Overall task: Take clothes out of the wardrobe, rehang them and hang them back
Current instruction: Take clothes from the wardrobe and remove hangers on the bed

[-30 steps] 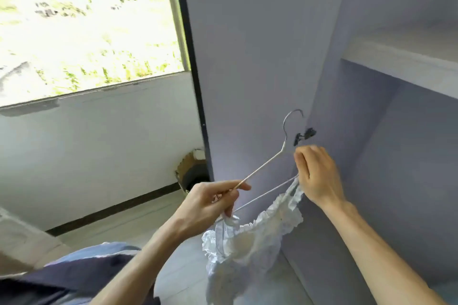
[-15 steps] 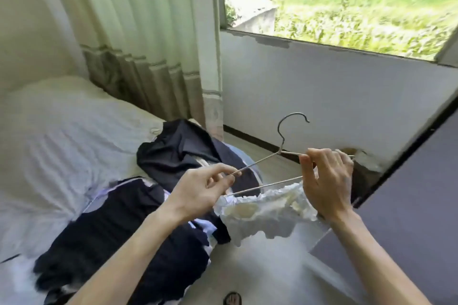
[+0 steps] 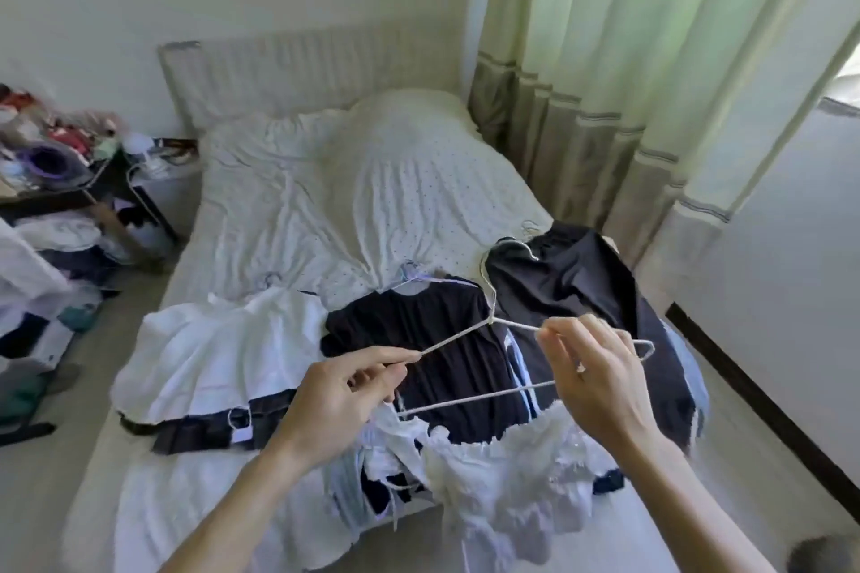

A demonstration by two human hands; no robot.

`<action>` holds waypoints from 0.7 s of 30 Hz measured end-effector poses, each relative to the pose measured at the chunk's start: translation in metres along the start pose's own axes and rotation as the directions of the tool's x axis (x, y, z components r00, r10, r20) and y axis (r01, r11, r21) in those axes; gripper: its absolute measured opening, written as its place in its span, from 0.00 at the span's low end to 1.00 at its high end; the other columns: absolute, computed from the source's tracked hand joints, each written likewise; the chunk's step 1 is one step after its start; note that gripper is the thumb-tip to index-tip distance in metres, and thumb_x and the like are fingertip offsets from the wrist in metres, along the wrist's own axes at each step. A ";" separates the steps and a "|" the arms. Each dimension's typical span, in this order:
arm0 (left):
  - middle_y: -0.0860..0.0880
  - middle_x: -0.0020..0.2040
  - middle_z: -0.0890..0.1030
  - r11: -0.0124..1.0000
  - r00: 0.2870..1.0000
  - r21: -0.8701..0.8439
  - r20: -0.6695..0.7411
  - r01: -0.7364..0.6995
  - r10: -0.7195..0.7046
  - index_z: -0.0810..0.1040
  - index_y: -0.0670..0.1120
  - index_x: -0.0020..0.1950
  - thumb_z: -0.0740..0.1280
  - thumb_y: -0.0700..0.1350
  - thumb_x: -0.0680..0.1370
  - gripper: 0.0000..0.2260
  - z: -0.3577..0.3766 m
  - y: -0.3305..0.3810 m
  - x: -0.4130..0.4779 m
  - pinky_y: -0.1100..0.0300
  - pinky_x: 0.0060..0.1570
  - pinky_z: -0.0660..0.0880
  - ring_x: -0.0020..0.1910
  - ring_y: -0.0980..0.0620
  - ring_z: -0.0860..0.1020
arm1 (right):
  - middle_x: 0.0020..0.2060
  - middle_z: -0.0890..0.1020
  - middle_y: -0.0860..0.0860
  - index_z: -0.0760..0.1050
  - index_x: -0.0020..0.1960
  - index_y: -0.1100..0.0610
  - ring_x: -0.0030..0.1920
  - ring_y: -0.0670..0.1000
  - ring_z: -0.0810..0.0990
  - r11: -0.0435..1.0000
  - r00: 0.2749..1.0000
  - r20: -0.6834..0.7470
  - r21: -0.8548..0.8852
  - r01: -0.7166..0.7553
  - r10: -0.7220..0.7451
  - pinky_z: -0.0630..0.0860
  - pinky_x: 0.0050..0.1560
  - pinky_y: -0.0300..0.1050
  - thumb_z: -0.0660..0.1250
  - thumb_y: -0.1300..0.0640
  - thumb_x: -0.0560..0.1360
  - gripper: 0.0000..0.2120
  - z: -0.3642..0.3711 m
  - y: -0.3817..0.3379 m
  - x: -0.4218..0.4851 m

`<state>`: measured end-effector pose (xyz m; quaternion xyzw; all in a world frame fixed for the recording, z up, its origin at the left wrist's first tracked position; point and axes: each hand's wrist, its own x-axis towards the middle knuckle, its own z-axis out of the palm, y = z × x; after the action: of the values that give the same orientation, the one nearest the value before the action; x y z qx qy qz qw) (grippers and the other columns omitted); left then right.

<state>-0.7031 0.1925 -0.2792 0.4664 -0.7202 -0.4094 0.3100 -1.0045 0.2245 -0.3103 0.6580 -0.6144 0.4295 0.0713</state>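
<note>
Hanger (image 3: pixel 456 336) is being held over bed's (image 3: pixel 288 200) near end, wire pinched by left hand (image 3: pixel 344 395) at one shoulder, by right hand (image 3: pixel 595 382) at the other. White ruffled garment (image 3: pixel 502 465) is hanging under its bottom bar, above dark clothes (image 3: pixel 419 326) at bed's right edge.

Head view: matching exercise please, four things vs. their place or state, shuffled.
1 wire hanger
2 white ruffled garment
3 black top
4 curtain

A lying flat on the bed
B pinched by left hand and right hand
C hanging right of the bed
D drooping below the wire hanger

Pairs: 1-B, 2-D, 3-A, 4-C
</note>
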 end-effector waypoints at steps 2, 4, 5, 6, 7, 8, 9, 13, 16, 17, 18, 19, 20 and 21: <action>0.52 0.37 0.82 1.000 0.998 -0.012 -0.063 0.024 -0.024 0.83 0.64 0.55 0.67 0.60 0.75 0.11 -0.034 -0.017 -0.015 0.65 0.35 0.76 0.39 0.53 0.81 | 0.35 0.76 0.44 0.79 0.46 0.52 0.37 0.42 0.68 0.997 0.998 0.066 0.072 0.017 -0.022 0.64 0.46 0.41 0.60 0.48 0.81 0.12 0.027 -0.028 0.013; 0.54 0.37 0.82 0.999 0.992 0.012 -0.116 0.042 -0.040 0.83 0.64 0.56 0.67 0.65 0.75 0.14 -0.075 -0.030 -0.027 0.67 0.34 0.75 0.38 0.55 0.81 | 0.34 0.75 0.44 0.79 0.47 0.51 0.36 0.43 0.68 0.988 0.990 0.136 0.152 0.005 -0.026 0.65 0.46 0.40 0.59 0.47 0.81 0.13 0.057 -0.062 0.028; 0.54 0.37 0.82 0.998 0.989 0.033 -0.144 0.049 -0.043 0.83 0.64 0.56 0.67 0.67 0.75 0.15 -0.097 -0.036 -0.033 0.67 0.34 0.76 0.38 0.54 0.81 | 0.34 0.75 0.45 0.79 0.47 0.51 0.36 0.45 0.69 0.983 0.985 0.166 0.183 0.007 -0.038 0.66 0.45 0.39 0.60 0.46 0.81 0.13 0.072 -0.080 0.034; 0.54 0.37 0.82 0.997 0.983 0.054 -0.176 0.057 -0.046 0.83 0.64 0.56 0.67 0.67 0.74 0.15 -0.118 -0.042 -0.038 0.66 0.35 0.76 0.37 0.54 0.81 | 0.34 0.75 0.45 0.80 0.47 0.51 0.36 0.47 0.70 0.978 0.980 0.192 0.209 0.014 -0.055 0.68 0.45 0.41 0.60 0.46 0.80 0.13 0.086 -0.098 0.040; 0.53 0.36 0.82 0.995 0.976 0.070 -0.211 0.070 -0.054 0.84 0.63 0.55 0.68 0.66 0.74 0.14 -0.138 -0.047 -0.044 0.65 0.35 0.76 0.36 0.54 0.80 | 0.34 0.75 0.45 0.80 0.47 0.51 0.36 0.48 0.70 0.972 0.974 0.213 0.235 0.020 -0.071 0.70 0.44 0.43 0.61 0.47 0.81 0.12 0.101 -0.116 0.046; 0.53 0.36 0.82 0.993 0.967 0.078 -0.246 0.084 -0.063 0.84 0.63 0.54 0.68 0.64 0.74 0.12 -0.157 -0.051 -0.049 0.64 0.34 0.75 0.34 0.55 0.79 | 0.34 0.75 0.46 0.81 0.47 0.52 0.35 0.48 0.71 0.964 0.969 0.233 0.265 0.021 -0.085 0.71 0.42 0.47 0.63 0.47 0.81 0.12 0.115 -0.134 0.052; 0.52 0.35 0.82 0.992 0.957 0.085 -0.282 0.096 -0.068 0.85 0.63 0.52 0.69 0.61 0.74 0.09 -0.174 -0.056 -0.055 0.65 0.34 0.73 0.33 0.57 0.77 | 0.34 0.76 0.46 0.81 0.47 0.53 0.34 0.49 0.72 0.953 0.963 0.252 0.302 0.019 -0.099 0.73 0.40 0.49 0.65 0.49 0.81 0.10 0.129 -0.152 0.057; 0.51 0.41 0.85 0.972 0.909 0.168 -0.408 0.166 -0.085 0.86 0.63 0.49 0.72 0.56 0.75 0.05 -0.242 -0.063 -0.082 0.64 0.34 0.71 0.37 0.51 0.78 | 0.35 0.77 0.48 0.82 0.47 0.56 0.33 0.54 0.74 0.890 0.931 0.311 0.456 0.031 -0.191 0.75 0.38 0.53 0.65 0.50 0.79 0.11 0.178 -0.221 0.067; 0.60 0.46 0.85 0.940 0.874 0.256 -0.480 0.224 -0.077 0.85 0.62 0.51 0.69 0.56 0.75 0.07 -0.287 -0.067 -0.094 0.57 0.42 0.74 0.43 0.52 0.80 | 0.36 0.79 0.47 0.81 0.47 0.56 0.33 0.52 0.75 0.844 0.922 0.303 0.535 0.043 -0.239 0.76 0.35 0.54 0.63 0.47 0.80 0.14 0.204 -0.261 0.081; 0.63 0.46 0.84 0.924 0.850 0.297 -0.524 0.241 -0.053 0.85 0.63 0.51 0.68 0.56 0.75 0.08 -0.299 -0.069 -0.093 0.62 0.43 0.74 0.44 0.55 0.79 | 0.35 0.79 0.47 0.81 0.47 0.55 0.33 0.52 0.75 0.836 0.920 0.300 0.547 0.051 -0.252 0.76 0.34 0.54 0.63 0.47 0.81 0.14 0.212 -0.271 0.088; 0.65 0.46 0.82 0.905 0.818 0.346 -0.575 0.247 -0.004 0.84 0.63 0.51 0.67 0.55 0.76 0.08 -0.309 -0.072 -0.090 0.67 0.43 0.72 0.44 0.57 0.77 | 0.36 0.79 0.47 0.81 0.47 0.54 0.32 0.51 0.74 0.828 0.916 0.299 0.558 0.059 -0.266 0.76 0.33 0.54 0.64 0.47 0.81 0.13 0.221 -0.282 0.095; 0.67 0.46 0.81 0.884 0.780 0.397 -0.622 0.248 0.061 0.84 0.62 0.52 0.67 0.54 0.77 0.08 -0.319 -0.076 -0.085 0.71 0.41 0.70 0.44 0.60 0.76 | 0.36 0.79 0.47 0.81 0.48 0.53 0.32 0.49 0.74 0.819 0.914 0.294 0.570 0.068 -0.280 0.76 0.33 0.53 0.65 0.47 0.81 0.12 0.229 -0.293 0.103; 0.68 0.45 0.80 0.863 0.737 0.437 -0.665 0.253 0.121 0.83 0.60 0.53 0.66 0.52 0.78 0.07 -0.329 -0.080 -0.078 0.71 0.41 0.69 0.43 0.61 0.75 | 0.36 0.79 0.46 0.80 0.48 0.52 0.32 0.48 0.73 0.811 0.914 0.283 0.579 0.078 -0.290 0.75 0.32 0.52 0.65 0.48 0.81 0.10 0.237 -0.303 0.111; 0.68 0.44 0.80 0.849 0.693 0.457 -0.702 0.265 0.162 0.84 0.58 0.53 0.66 0.51 0.79 0.07 -0.338 -0.085 -0.069 0.71 0.40 0.68 0.43 0.62 0.74 | 0.36 0.80 0.45 0.80 0.48 0.51 0.32 0.47 0.74 0.807 0.916 0.272 0.584 0.087 -0.296 0.75 0.32 0.51 0.66 0.48 0.81 0.09 0.246 -0.312 0.121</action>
<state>-0.3619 0.1350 -0.1989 0.6754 -0.6099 0.0101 0.4144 -0.6310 0.0548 -0.2486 0.7746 -0.3931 0.4570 -0.1913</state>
